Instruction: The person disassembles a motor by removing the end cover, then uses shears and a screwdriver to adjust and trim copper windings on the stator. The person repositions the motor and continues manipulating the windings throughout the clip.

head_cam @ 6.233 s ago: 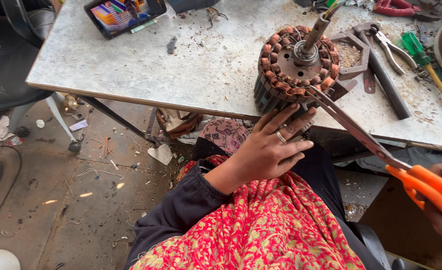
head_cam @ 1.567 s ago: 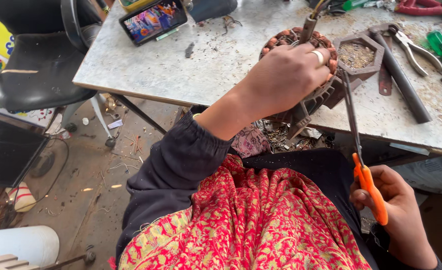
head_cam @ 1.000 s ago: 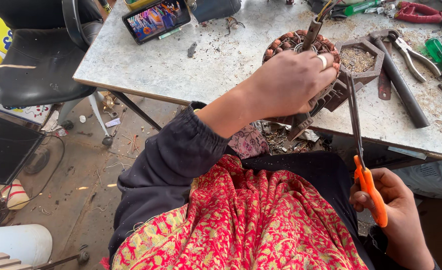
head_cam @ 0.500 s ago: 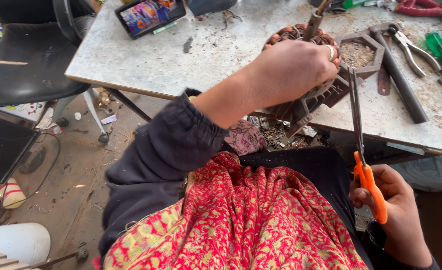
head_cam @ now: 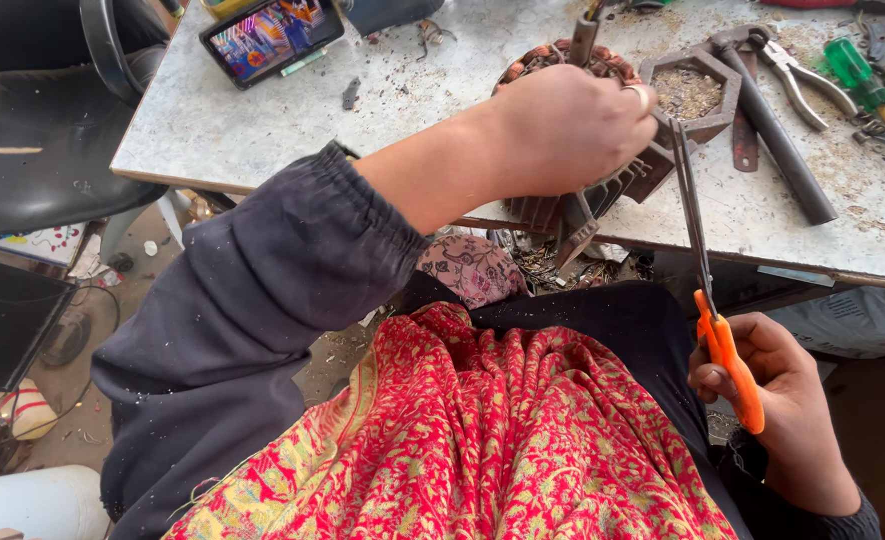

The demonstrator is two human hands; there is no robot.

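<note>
Left hand (head_cam: 572, 130) clamped over motor stator (head_cam: 587, 190) at worktop (head_cam: 262, 130) edge; right hand (head_cam: 772, 395), at five o'clock, fingers closed around orange-handled scissors (head_cam: 707, 285), tips touching stator.

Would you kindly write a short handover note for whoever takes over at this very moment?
Left hand: clamped over the motor stator at the table edge.
Right hand: holding the orange-handled scissors, tips up at the stator's side.
Nearby: pliers, green screwdriver, hexagonal tray, phone.
Done: wire scraps lie under the table edge.
Left: copper windings show on the stator.
</note>
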